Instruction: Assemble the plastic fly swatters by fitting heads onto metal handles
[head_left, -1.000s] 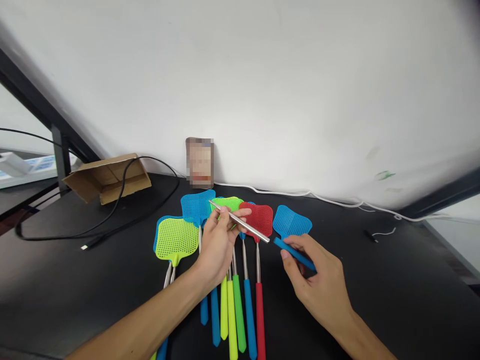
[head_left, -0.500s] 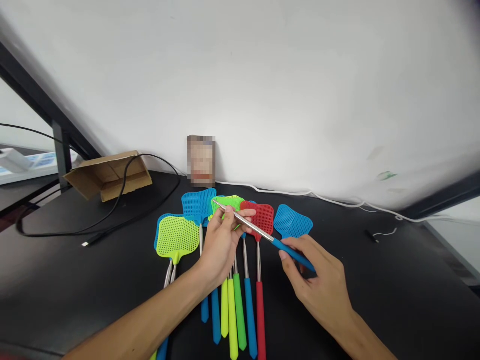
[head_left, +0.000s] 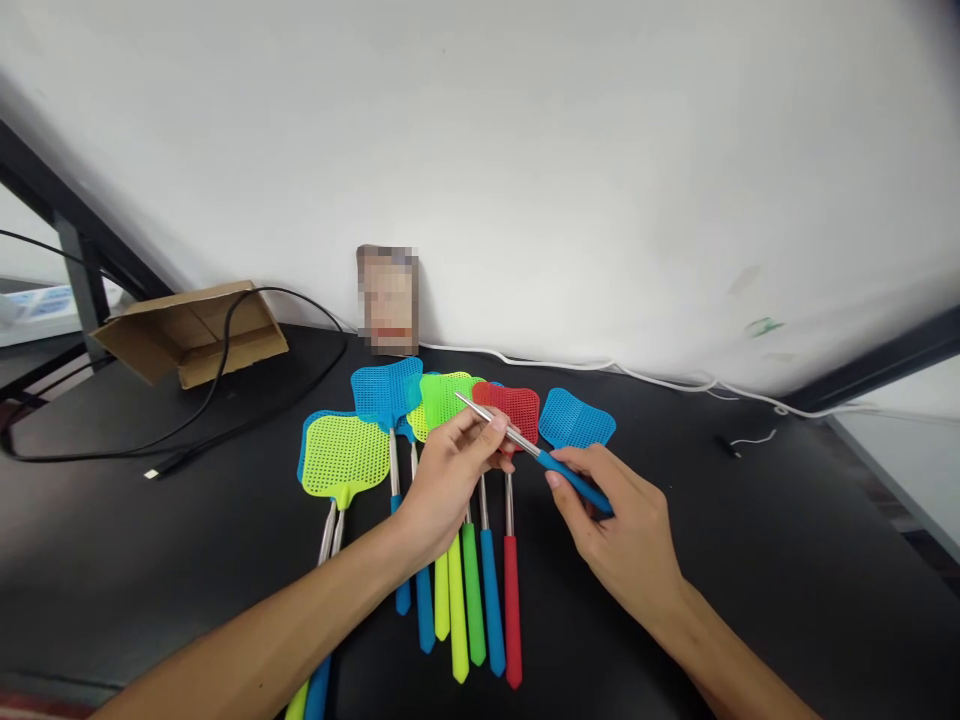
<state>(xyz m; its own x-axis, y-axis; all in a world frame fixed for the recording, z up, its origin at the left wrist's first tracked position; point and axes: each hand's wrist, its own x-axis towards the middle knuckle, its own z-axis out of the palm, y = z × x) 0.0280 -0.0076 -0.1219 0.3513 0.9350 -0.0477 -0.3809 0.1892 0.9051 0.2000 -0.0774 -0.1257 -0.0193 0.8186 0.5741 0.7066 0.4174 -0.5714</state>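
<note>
A fly swatter handle with a blue grip (head_left: 574, 482) and a bare metal rod (head_left: 480, 408) slants between my two hands. My right hand (head_left: 626, 520) is closed around the blue grip. With thumb and fingers my left hand (head_left: 454, 475) pinches the rod below its tip. Just beyond the right hand, a blue swatter head (head_left: 576, 418) lies on the table. Beneath the left hand lie several fly swatters, among them a red swatter head (head_left: 517, 405), a green swatter head (head_left: 446, 400), a yellow swatter head (head_left: 345, 455) and a blue swatter head (head_left: 386, 390). Their handles point toward me.
An open cardboard box (head_left: 236, 345) lies on the black table (head_left: 750, 560) at the back left, with a black cable (head_left: 225, 435) beside it. A blurred packet (head_left: 390, 300) leans on the white wall. Along the wall runs a white cable (head_left: 517, 355).
The metal rod shows shorter between its tip and the blue grip. My left hand has come nearer the right hand along it. The view has shifted slightly.
</note>
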